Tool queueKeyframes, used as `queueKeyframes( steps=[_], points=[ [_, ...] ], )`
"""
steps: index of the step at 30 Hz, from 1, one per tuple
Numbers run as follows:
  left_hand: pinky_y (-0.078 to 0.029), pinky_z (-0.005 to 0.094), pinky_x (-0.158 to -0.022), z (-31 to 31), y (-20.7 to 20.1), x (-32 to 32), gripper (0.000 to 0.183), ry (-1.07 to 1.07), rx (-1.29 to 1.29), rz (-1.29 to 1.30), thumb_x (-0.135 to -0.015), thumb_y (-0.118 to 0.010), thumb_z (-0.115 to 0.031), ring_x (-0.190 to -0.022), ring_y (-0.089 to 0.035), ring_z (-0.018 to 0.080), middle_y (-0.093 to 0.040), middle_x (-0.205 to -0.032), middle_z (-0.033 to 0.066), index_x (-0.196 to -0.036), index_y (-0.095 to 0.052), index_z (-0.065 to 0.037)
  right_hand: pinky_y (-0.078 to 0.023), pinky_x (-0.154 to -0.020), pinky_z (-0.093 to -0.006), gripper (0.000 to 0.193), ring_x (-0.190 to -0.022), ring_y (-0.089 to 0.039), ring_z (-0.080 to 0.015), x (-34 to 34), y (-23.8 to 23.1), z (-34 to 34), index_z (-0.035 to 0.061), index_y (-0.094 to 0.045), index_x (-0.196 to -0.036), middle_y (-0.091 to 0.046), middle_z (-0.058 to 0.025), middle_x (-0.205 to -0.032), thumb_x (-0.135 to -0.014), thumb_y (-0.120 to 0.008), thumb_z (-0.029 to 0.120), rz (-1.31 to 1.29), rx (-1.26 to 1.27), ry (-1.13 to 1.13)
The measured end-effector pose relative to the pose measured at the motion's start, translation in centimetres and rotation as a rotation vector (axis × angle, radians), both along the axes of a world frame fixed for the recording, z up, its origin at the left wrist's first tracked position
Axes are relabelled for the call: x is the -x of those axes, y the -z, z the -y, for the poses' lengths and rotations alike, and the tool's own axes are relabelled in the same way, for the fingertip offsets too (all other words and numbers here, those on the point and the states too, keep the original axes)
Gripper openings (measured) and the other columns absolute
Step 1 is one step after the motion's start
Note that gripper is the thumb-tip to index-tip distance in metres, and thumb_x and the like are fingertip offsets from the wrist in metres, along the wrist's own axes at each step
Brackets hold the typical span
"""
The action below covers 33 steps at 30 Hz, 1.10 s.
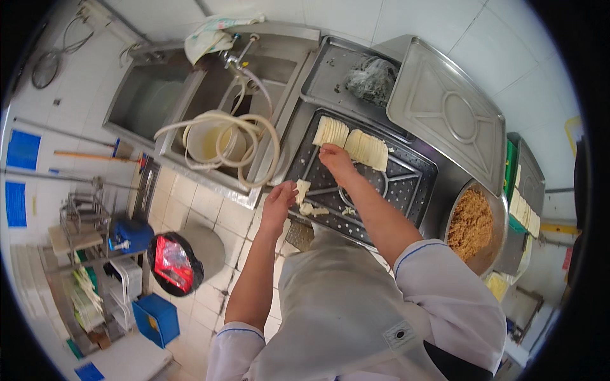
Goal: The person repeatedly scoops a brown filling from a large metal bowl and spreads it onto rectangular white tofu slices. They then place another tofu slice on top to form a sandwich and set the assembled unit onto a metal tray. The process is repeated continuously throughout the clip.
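Observation:
Two neat rows of thin, pale dough slices, a left row and a right row, lie on a dark perforated tray. My right hand is closed, with its fingertips at the near edge of the left row; exactly what they pinch is hidden. Over the tray's left edge is my left hand, its fingers curled against a torn pale dough piece. More crumpled dough scraps lie on the tray just below that piece.
A wide metal bowl of brown crumbly filling stands at right. Behind it leans an upturned metal tray. Another tray holds a clear plastic bag. Left are a sink, coiled hose and lined bin.

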State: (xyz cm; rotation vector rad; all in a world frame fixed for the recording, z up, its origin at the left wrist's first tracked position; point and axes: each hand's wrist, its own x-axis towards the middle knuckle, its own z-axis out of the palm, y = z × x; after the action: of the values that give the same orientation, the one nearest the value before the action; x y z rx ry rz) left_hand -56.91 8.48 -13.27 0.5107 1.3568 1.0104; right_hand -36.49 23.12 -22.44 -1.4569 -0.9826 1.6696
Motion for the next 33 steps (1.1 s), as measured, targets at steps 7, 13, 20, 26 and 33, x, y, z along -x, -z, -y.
queueKeyframes(
  steps=[7, 13, 20, 26, 33],
  points=[
    [-0.032, 0.0444, -0.128, -15.9, 3.1, -0.4, 0.076, 0.244, 0.011, 0.163, -0.113, -0.042, -0.058, -0.152, -0.045, 0.0295, -0.048, -0.163, 0.0179, -0.159, -0.043, 0.002, -0.051, -0.103, -0.0335, 0.052, -0.119, -0.067, -0.0245, 3.4, -0.9, -2.0, -0.0032, -0.059, -0.145, -0.069, -0.0115, -0.133, -0.096, -0.073, 0.012, 0.070, 0.023, 0.271],
    [-0.016, 0.0400, -0.133, -22.6, 6.9, -2.5, 0.090, 0.408, 0.057, 0.186, -0.112, -0.028, -0.068, -0.164, -0.023, 0.0267, -0.027, -0.176, 0.0170, -0.168, -0.025, 0.001, -0.054, -0.104, -0.0374, 0.051, -0.120, -0.070, -0.0314, 5.4, 0.0, -2.7, -0.0053, -0.059, -0.143, -0.072, -0.0230, -0.131, -0.098, -0.068, 0.016, 0.349, -0.018, 0.368],
    [-0.015, 0.0377, -0.133, -24.9, 10.3, -3.4, 0.096, 0.507, 0.061, 0.267, -0.109, -0.024, -0.074, -0.163, -0.024, 0.0249, -0.026, -0.177, 0.0147, -0.169, -0.022, 0.001, -0.053, -0.105, -0.0347, 0.051, -0.122, -0.068, -0.0267, 6.7, -0.5, -4.4, -0.0069, -0.058, -0.144, -0.070, -0.0205, -0.133, -0.099, -0.066, 0.016, 0.380, 0.087, 0.433],
    [-0.019, 0.0366, -0.131, -25.6, 10.5, -3.4, 0.095, 0.525, 0.088, 0.263, -0.109, -0.024, -0.075, -0.160, -0.030, 0.0245, -0.030, -0.175, 0.0133, -0.169, -0.027, -0.002, -0.056, -0.101, -0.0443, 0.043, -0.114, -0.071, -0.0411, 7.8, -0.4, -5.9, -0.0026, -0.063, -0.136, -0.073, -0.0262, -0.118, -0.096, -0.063, 0.014, 0.590, 0.147, 0.417],
    [-0.024, 0.0367, -0.130, -26.1, 10.4, -3.5, 0.096, 0.418, 0.174, 0.366, -0.107, -0.025, -0.077, -0.158, -0.035, 0.0241, -0.033, -0.174, 0.0128, -0.171, -0.024, -0.005, -0.054, -0.103, -0.0508, 0.044, -0.116, -0.070, -0.0467, 8.7, -1.4, -7.0, -0.0042, -0.063, -0.134, -0.070, -0.0342, -0.121, -0.097, -0.064, 0.021, 0.677, 0.139, 0.374]
  ],
)
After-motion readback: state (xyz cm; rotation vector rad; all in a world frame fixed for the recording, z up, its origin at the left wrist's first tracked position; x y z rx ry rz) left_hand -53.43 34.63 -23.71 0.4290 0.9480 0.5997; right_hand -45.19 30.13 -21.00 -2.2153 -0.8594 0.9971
